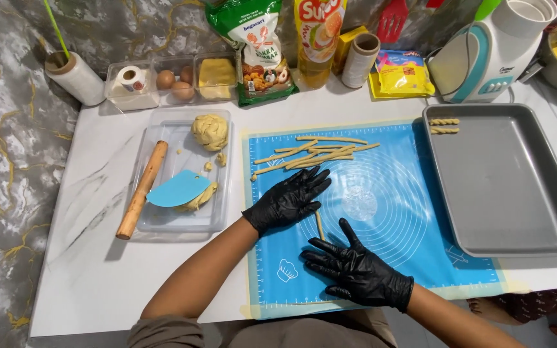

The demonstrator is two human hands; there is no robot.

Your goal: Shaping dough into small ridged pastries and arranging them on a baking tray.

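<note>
Green bag (253, 45), yellow packet (402, 72), rear edge

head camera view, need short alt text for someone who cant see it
Two black-gloved hands, left hand and right hand, lie flat on a blue baking mat, with a thin dough strip between them. More dough strips lie further back; a grey baking tray stands to the right.

Glossy black gloves, forearms bare, perhaps olive clothing.
</note>
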